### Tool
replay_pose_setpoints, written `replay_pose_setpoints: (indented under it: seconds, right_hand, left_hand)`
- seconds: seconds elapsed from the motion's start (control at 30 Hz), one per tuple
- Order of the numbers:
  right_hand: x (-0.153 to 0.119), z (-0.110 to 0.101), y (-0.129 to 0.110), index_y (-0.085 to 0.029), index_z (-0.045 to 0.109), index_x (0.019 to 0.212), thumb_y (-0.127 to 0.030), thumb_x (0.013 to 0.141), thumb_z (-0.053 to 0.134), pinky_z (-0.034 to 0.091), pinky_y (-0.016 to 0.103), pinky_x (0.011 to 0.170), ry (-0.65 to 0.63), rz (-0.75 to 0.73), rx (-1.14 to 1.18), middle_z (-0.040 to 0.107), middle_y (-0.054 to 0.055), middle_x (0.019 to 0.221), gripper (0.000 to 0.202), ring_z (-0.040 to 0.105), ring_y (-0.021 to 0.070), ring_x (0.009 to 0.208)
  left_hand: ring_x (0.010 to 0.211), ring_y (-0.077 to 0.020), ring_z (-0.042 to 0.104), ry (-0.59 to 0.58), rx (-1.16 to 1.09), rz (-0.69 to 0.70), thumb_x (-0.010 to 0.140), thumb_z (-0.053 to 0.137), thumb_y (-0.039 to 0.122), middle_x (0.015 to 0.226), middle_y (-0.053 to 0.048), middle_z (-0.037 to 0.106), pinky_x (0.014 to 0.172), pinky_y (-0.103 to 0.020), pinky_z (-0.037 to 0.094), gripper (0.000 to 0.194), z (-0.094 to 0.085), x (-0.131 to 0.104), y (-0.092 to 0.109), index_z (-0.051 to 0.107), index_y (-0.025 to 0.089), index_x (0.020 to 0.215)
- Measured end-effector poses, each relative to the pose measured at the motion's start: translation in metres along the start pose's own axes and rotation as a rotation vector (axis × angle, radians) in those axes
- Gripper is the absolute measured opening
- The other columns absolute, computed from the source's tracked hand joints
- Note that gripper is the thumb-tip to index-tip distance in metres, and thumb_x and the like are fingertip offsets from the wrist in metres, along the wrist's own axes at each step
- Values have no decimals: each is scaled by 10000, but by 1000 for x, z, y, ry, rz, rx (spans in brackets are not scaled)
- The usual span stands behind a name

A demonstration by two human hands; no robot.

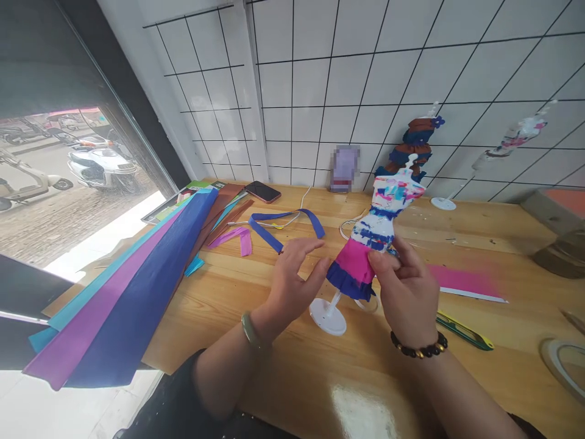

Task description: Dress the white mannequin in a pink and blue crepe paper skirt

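Wood table [283, 366], mannequin [379, 231] upright, tilted right

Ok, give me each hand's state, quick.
Left hand: open, thumb touching the mannequin's skirt.
Right hand: closed on the mannequin's skirt.

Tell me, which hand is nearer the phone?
Left. The left hand lies below and just right of the phone; the right hand is farther right, past the mannequin.

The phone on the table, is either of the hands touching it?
No. The phone lies far back near the wall, while both hands, left and right, are at the small mannequin.
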State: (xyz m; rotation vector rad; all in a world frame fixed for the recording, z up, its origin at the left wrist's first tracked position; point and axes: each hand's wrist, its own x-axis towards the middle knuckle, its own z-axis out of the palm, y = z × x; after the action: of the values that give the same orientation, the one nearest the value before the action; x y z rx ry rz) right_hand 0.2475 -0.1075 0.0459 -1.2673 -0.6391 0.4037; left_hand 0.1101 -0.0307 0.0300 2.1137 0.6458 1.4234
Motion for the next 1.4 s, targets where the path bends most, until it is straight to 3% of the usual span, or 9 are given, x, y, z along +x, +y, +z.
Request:
replay_pose_setpoints:
  seconds: [0.17,0.47,0.63,0.87,0.97,1.1,1.27,1.33,1.4]
  right_hand:
    - [-4,4,0,-197,588,1158,-316,669,734,491,231,600,30,-98,-2,609,-46,624,524,532,85,575]
    - [-17,16,9,-221,556,1220,-367,720,679,493,368,856,-86,-238,-246,658,73,1104,535,633,228,974]
    - [-22,26,10,-220,569,1180,-382,755,633,502,331,751,-128,-335,-514,678,77,1028,459,646,231,894]
    - [-22,42,16,-230,577,983,-330,794,566,456,349,680,-292,-413,-606,658,42,808,214,595,216,735]
    - [-20,49,13,-215,574,969,-276,781,564,443,360,685,-330,-482,-640,651,55,846,197,576,233,789]
    - [-19,57,9,-185,579,1028,-263,780,559,435,414,767,-358,-585,-703,649,78,871,261,565,256,866]
    - [-19,52,11,-225,305,1387,-317,781,614,407,418,925,-547,-376,-422,583,108,1221,687,531,230,1119]
    - [-17,45,12,-238,402,1325,-335,781,625,431,365,903,-489,-169,-268,596,94,1208,596,540,202,1111]
    - [-13,38,11,-204,584,1096,-380,775,634,486,271,725,-410,89,-150,670,68,979,370,618,152,855]
  left_hand:
    - [1006,-189,562,-29,-34,136,840,527,224,1034,-77,632,895,-409,436,246,-4,0,6,549,199,1085]
    - [1166,-208,477,-99,6,156,832,537,233,1211,-107,552,1003,-410,379,424,-5,1,2,446,181,1243]
    - [1162,-225,487,-95,-69,89,846,528,327,1219,-103,549,990,-421,402,423,-10,3,4,444,203,1241]
    - [1035,-233,563,30,-87,-256,713,672,445,1103,-103,596,884,-391,463,589,-12,9,-3,468,193,1204]
    - [1074,-252,534,-4,-51,-212,657,723,432,1119,-102,590,929,-419,421,715,-17,14,-5,417,218,1267]
    - [1074,-243,526,31,-12,-117,684,708,386,1124,-91,596,948,-400,394,491,-27,21,-3,551,218,1119]
    - [1002,-206,549,168,-169,-290,721,672,389,1048,-66,628,888,-330,407,373,-39,28,-11,611,198,1036]
    - [904,-172,564,218,-325,-394,761,624,419,962,-41,639,815,-291,418,322,-42,31,-18,626,200,997]
    - [799,-138,551,254,-489,-449,786,588,437,861,-13,630,738,-258,412,292,-43,34,-23,640,205,956]
